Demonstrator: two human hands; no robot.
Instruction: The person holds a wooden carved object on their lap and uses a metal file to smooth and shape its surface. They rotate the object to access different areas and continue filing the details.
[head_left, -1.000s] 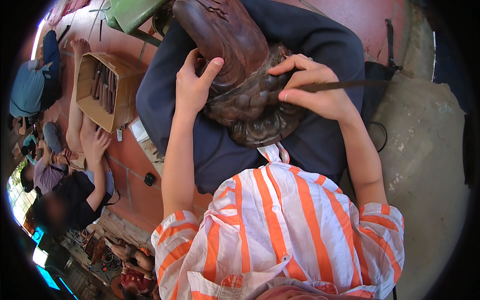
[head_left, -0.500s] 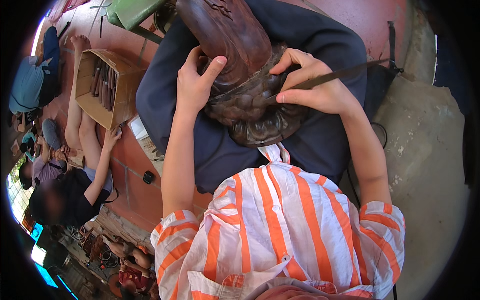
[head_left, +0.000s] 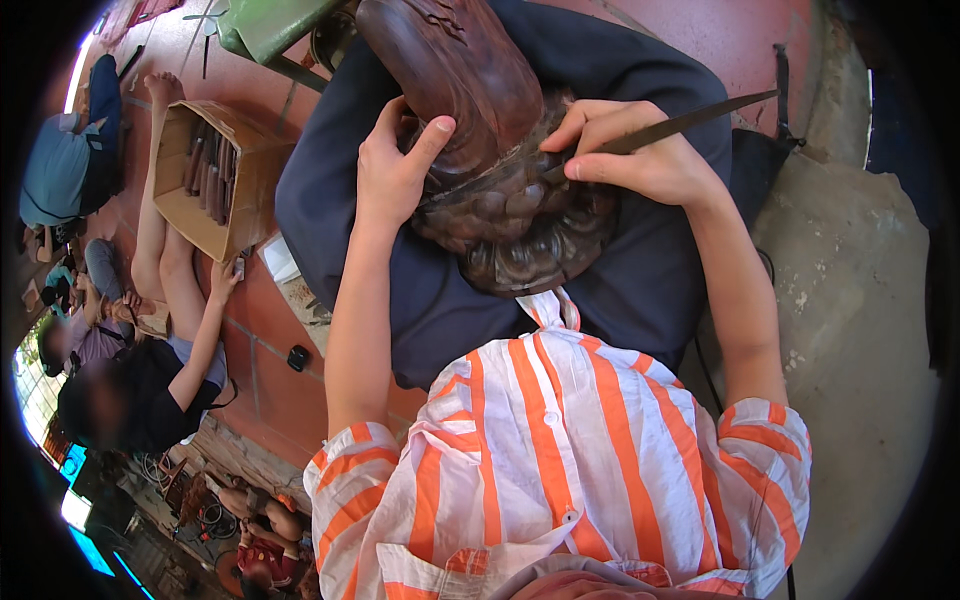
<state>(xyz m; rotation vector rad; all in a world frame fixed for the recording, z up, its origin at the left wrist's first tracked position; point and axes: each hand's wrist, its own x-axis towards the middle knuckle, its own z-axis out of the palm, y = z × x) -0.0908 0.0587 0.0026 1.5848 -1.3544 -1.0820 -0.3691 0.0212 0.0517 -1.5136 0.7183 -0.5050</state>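
A dark brown, glossy wood carving rests across my lap, its carved base of rounded, petal-like lumps turned toward me. My left hand grips the carving's left side, thumb on the smooth part and fingertips hidden behind it. In my right hand a long, thin, flat metal blade is pinched between thumb and fingers. Its narrow tip meets the carved band between the smooth body and the lumpy base. The broader end sticks out past my hand to the upper right.
To the left, an open cardboard box holds several wooden-handled tools. A co-worker sits beside it, one hand near its lower edge. A small black object lies on the red tiles. A green plastic piece stands at the top; grey sheeting covers the right.
My right hand has shifted slightly up and right. The blade is tilted more steeply, its far end higher. My left hand and the carving stay nearly in place.
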